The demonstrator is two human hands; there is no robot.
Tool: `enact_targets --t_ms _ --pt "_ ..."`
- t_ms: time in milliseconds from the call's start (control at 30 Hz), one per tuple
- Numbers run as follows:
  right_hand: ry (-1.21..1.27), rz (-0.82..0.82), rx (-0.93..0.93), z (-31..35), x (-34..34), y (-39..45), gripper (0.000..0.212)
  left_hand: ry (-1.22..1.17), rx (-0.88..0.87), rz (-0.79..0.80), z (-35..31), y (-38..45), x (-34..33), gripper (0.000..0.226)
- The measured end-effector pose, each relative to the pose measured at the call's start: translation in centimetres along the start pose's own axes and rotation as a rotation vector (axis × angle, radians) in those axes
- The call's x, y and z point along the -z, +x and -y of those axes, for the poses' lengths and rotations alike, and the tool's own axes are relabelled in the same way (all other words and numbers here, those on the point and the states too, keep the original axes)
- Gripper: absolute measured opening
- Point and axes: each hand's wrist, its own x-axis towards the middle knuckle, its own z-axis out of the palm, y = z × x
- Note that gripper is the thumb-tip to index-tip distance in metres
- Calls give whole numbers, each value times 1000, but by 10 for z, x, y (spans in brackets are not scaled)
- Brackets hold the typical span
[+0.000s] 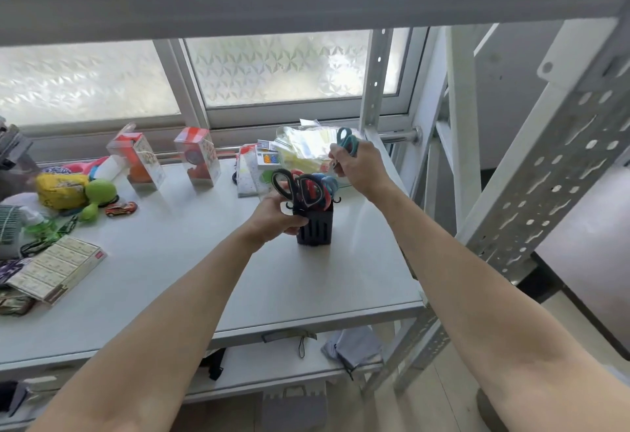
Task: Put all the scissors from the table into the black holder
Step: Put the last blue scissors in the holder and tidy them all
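Observation:
The black holder (317, 228) stands upright on the white table (211, 281), right of centre. Several scissors stick out of its top, with black (284, 184), red and blue handles. My left hand (272, 218) grips the holder's left side. My right hand (361, 167) is above and to the right of the holder, closed on a pair of teal-handled scissors (347, 140). Their handles point up and the blades are hidden behind my fingers.
Clear gift boxes (197, 155), a plastic bag (306, 147) and stationery packs line the back edge. Toys, a small red car (121, 208) and a flat carton (56, 269) lie at the left. A perforated metal shelf post (531, 200) rises at the right.

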Motion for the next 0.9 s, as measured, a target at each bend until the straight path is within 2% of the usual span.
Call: enact_targets --t_ms 100,233,533,767,900 --pt "-57 -12 -1 -3 2 1 32 -8 11 19 4 3 6 56" --pt "-141 110 -25 -12 -4 -4 33 -15 18 70 4 5 9 60" --pt "-109 103 -31 -10 -2 -5 32 2 21 46 4 5 0 62" --pt "-259 227 -78 -11 -12 -10 29 11 -20 21 3 4 -3 68" --pt "-246 214 -78 -22 -20 -21 34 -6 -11 -15 2 2 -2 66"
